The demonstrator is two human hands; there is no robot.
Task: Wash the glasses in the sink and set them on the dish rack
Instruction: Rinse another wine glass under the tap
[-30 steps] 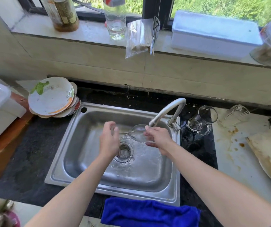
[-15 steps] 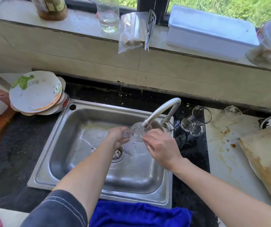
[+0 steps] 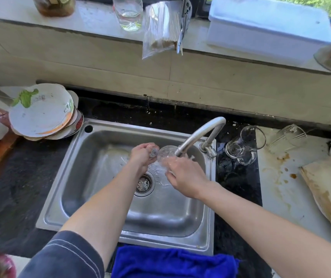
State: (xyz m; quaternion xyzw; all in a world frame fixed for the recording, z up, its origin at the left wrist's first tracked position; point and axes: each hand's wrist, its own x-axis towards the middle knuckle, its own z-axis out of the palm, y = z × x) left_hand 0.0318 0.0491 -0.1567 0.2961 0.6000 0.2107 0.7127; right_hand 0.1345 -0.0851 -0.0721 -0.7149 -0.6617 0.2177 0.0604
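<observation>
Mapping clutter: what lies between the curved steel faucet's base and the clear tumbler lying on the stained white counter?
Head view: a clear glass mug on its side, on the black countertop.

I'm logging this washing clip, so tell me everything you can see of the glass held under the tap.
The glass is clear and colourless, with a rounded bowl and what looks like a small foot. It lies on its side above the sink, right under the spout of the tap, with water running over it. The left hand holds the foot end; the right hand grips the bowl. Its rim is hidden.
</observation>
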